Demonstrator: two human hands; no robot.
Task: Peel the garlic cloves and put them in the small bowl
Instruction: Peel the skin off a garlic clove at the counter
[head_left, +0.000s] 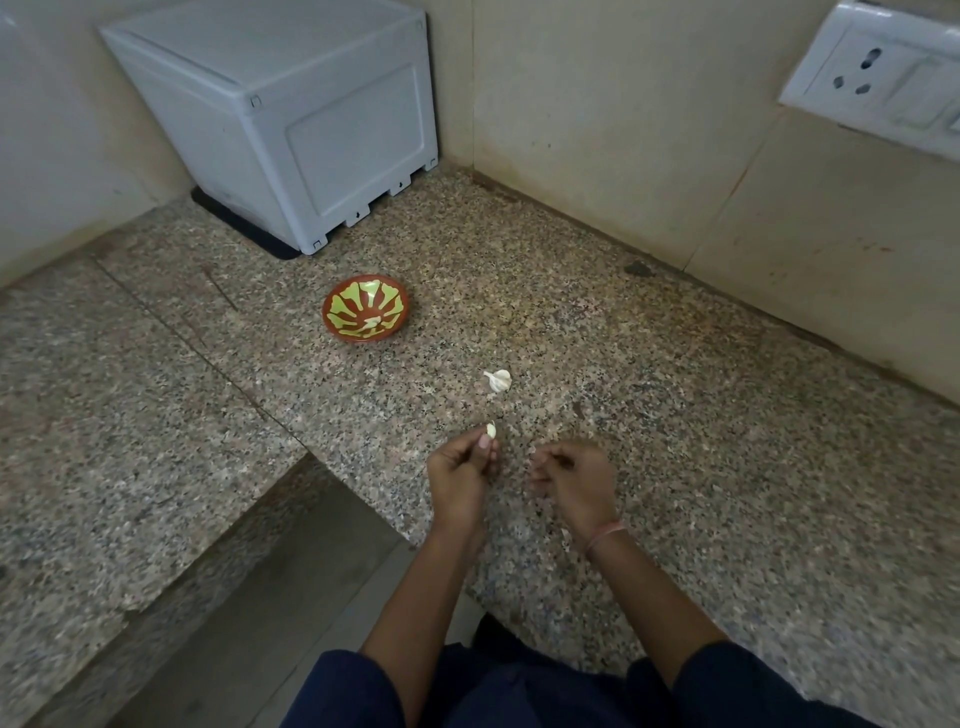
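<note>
My left hand (460, 470) pinches a small pale garlic clove (490, 430) at its fingertips, just above the granite counter. My right hand (574, 475) hovers beside it with fingers curled; a thin pale scrap shows at its fingertips, too small to identify. Farther back lies a white piece of garlic (500, 380) on the counter. The small bowl (367, 308), brown with a yellow-green pattern, stands beyond it to the left, with a pale piece near its front inner wall.
A white plastic box (291, 119) sits in the back left corner on a black mat. Tiled walls close the back and right, with a socket plate (883, 78) at upper right. The speckled counter (675, 415) drops off at a step on the near left.
</note>
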